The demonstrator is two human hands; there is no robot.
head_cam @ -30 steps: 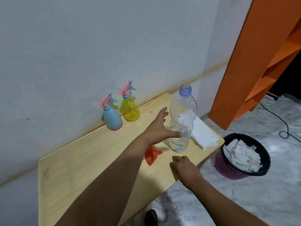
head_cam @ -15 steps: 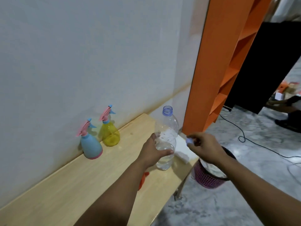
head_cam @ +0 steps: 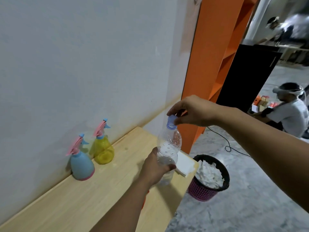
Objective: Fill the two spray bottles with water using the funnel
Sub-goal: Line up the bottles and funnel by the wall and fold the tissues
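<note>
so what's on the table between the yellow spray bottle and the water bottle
Nothing: in the head view the wooden table is bare between the yellow spray bottle and the water bottle, which the left hand holds.

Both forearms were bare, with no sleeve reaching into view. The left hand (head_cam: pixel 154 169) and the right hand (head_cam: pixel 194 111) wore no gloves, rings or watch.
</note>
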